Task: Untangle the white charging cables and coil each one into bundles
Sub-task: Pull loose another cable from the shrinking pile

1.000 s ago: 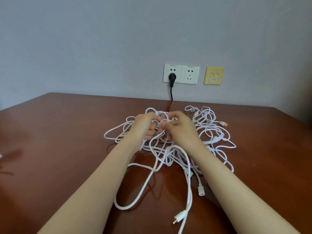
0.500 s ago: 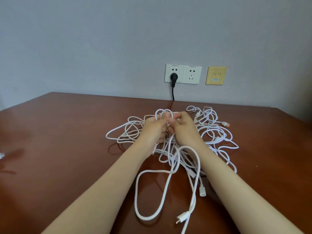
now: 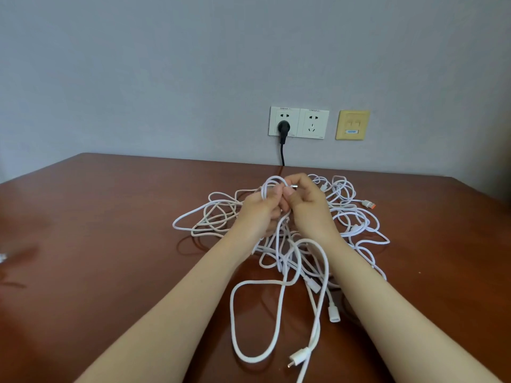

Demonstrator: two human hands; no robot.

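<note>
Head view shows our white cables [image 3: 290, 244] heaped in a tangle at frame centre on the bench [image 3: 110, 244]. Our left hand [image 3: 260, 214] and right hand [image 3: 309, 208] pinch one raised loop, fingers [image 3: 301, 183] curled on it; tugging hard, we judge, could cinch the knots below tighter.

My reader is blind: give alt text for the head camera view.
A left hand and right hand grip strands of tangled white charging cables heaped on a brown table. Behind, a black plug sits in a white wall socket.
</note>
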